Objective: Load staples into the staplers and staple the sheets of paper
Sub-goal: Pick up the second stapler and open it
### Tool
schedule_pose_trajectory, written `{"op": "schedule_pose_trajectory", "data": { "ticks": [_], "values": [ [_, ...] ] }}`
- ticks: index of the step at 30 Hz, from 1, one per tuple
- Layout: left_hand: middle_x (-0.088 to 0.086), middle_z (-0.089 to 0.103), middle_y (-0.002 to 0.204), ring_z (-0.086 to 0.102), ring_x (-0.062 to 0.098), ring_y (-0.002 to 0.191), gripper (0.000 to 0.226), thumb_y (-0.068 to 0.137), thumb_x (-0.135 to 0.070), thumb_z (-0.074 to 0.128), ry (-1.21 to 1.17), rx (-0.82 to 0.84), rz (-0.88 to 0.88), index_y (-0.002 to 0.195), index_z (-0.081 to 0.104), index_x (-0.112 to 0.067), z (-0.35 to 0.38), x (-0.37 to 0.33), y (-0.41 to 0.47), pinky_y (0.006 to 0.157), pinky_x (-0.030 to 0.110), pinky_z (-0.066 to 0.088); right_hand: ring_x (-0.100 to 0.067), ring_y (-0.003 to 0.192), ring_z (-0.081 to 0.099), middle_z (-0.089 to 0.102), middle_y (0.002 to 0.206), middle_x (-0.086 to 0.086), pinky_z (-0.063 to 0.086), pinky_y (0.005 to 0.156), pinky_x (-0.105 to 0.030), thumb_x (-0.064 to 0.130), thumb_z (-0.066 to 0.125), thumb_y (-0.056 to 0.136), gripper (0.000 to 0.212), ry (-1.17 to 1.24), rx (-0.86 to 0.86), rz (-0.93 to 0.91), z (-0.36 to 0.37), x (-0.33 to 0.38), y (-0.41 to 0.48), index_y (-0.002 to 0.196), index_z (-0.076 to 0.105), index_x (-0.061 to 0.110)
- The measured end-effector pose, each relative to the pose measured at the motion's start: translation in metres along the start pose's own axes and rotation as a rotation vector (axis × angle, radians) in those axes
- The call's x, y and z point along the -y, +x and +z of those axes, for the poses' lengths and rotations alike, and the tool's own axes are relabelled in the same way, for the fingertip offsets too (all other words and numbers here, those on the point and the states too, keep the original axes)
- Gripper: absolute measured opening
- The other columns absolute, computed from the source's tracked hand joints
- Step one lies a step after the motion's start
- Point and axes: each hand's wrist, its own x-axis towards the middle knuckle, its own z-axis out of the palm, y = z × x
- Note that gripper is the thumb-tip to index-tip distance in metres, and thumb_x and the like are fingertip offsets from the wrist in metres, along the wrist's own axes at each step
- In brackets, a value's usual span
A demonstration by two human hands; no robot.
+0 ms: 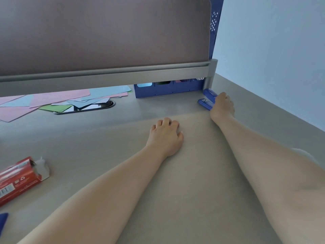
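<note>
A blue stapler (pixel 207 99) lies at the far right of the desk, close to the partition's post. My right hand (pixel 222 107) reaches out to it and its fingers close around the stapler's near end. My left hand (pixel 165 136) rests on the desk in the middle, fingers curled under, holding nothing. Several pink, blue and green sheets of paper (pixel 52 101) lie scattered at the far left, under the partition. A red box (pixel 19 178) with a torn-open end lies at the near left.
A tall grey partition (pixel 105 36) on a rail closes the desk's far side. A blue file rack (pixel 167 89) stands behind it. An oval cable hole (pixel 91 108) sits beside the papers. A dark blue object (pixel 2 222) shows at the lower left edge. The wall is on the right.
</note>
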Motion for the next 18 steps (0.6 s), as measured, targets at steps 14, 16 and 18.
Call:
{"op": "schedule_pose_trajectory", "data": {
  "ticks": [14, 16, 18],
  "values": [
    [-0.003, 0.057, 0.115, 0.057, 0.014, 0.107, 0.043, 0.084, -0.02, 0.064, -0.836, 0.12, -0.038, 0.124, 0.051, -0.014, -0.053, 0.009, -0.079, 0.085, 0.022, 0.042, -0.019, 0.084, 0.04, 0.044, 0.096, -0.003, 0.033, 0.062, -0.014, -0.002, 0.051, 0.085, 0.024, 0.372, 0.383, -0.344, -0.086, 0.01, -0.173, 0.094, 0.036, 0.014],
    [-0.001, 0.064, 0.099, 0.061, 0.013, 0.091, 0.026, 0.084, -0.017, 0.064, -0.833, 0.114, -0.024, 0.11, 0.06, -0.013, -0.066, 0.016, -0.111, 0.072, 0.018, 0.043, -0.015, 0.079, 0.043, 0.047, 0.093, 0.001, 0.036, 0.066, -0.007, -0.003, 0.053, 0.084, 0.026, 0.379, 0.452, -0.426, -0.098, 0.019, -0.198, 0.095, 0.038, 0.014],
    [0.002, 0.068, 0.09, 0.061, 0.014, 0.082, 0.018, 0.083, -0.018, 0.066, -0.816, 0.072, -0.077, 0.1, 0.065, -0.014, -0.076, 0.027, -0.146, 0.07, 0.021, 0.043, -0.008, 0.078, 0.046, 0.05, 0.1, -0.002, 0.037, 0.071, -0.009, -0.003, 0.054, 0.084, 0.029, 0.402, 0.527, -0.485, -0.103, 0.03, -0.224, 0.099, 0.04, 0.017]
  ]
}}
